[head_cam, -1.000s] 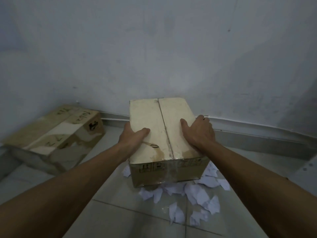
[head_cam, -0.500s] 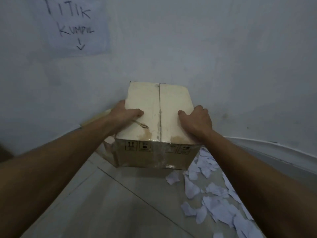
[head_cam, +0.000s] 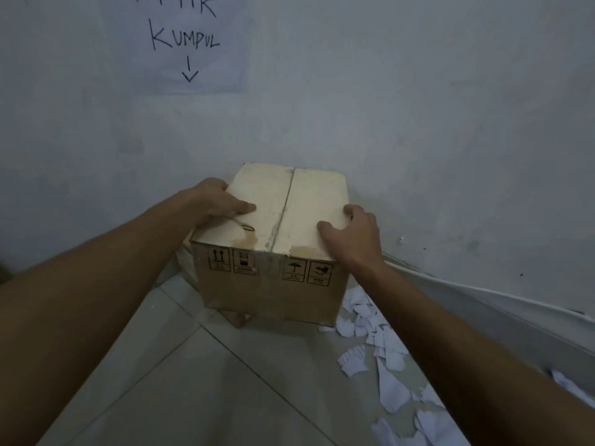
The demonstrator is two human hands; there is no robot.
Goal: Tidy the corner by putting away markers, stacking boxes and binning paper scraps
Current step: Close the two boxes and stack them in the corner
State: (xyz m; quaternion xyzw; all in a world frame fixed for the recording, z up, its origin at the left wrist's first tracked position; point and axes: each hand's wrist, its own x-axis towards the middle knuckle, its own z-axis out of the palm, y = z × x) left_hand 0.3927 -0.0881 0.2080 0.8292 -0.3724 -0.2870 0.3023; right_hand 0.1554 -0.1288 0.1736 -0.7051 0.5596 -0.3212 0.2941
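At the room corner, a closed cardboard box [head_cam: 273, 220] sits in centre view, its top flaps meeting at a seam that runs away from the viewer. Four black handling symbols are printed along the upper edge of its near face. The left hand [head_cam: 219, 201] grips the box's left top edge: the thumb lies flat on the top flap and the fingers wrap down the left side. The right hand [head_cam: 354, 236] grips the right top edge likewise, thumb on the top and fingers curled over the side. The hands are thus apart, one on each side, both clamped on the box. Below the box's near bottom edge a brown corner of a lower box [head_cam: 239, 318] shows; whether the upper box rests on it or hangs just above cannot be told. Paper scraps [head_cam: 354, 362], white and torn, lie scattered on the tiled floor [head_cam: 193, 381] to the right of the box. A pale wall [head_cam: 418, 123] stands behind, with a white strip [head_cam: 483, 296] along its base at right. High on the wall at left hangs a paper sign [head_cam: 225, 66] handwritten "KUMPUL", with an arrow pointing down.
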